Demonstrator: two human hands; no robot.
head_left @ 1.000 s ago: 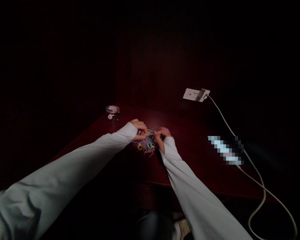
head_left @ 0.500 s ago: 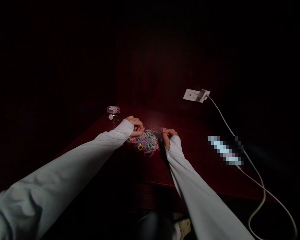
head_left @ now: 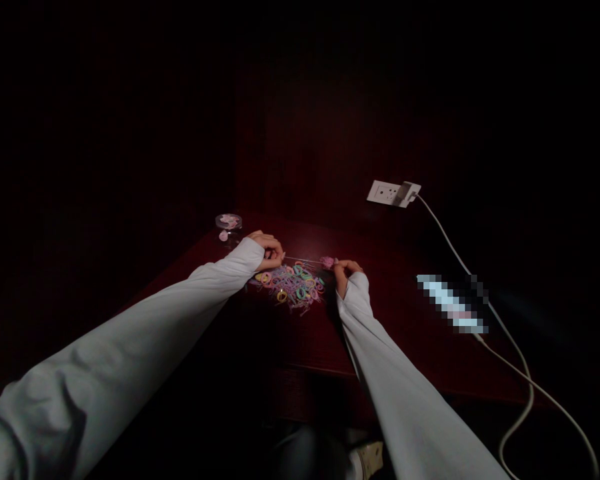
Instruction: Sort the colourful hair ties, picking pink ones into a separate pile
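A thin pale string (head_left: 303,259) runs taut between my two hands, just above the far side of a pile of small hair ties (head_left: 300,288). My left hand (head_left: 269,250) pinches the string's left end at the pile's upper left. On the right, my right hand (head_left: 349,271) is closed at the other end, beside a small pink bunch (head_left: 327,262) that seems to be on the string. What the bunch is made of is too small to tell. The pile mixes coloured rings with many purple, thread-like strands.
A clear round container (head_left: 229,222) with pinkish pieces stands at the back left of the dark red table (head_left: 385,333). To the right lies a blurred-out phone-like device (head_left: 453,303) with a white cable (head_left: 527,373) leading to a wall socket (head_left: 384,193).
My hands have drawn apart, mostly with my right hand moving right, and more of the string and the pink bunch shows between them. The view has shifted slightly.
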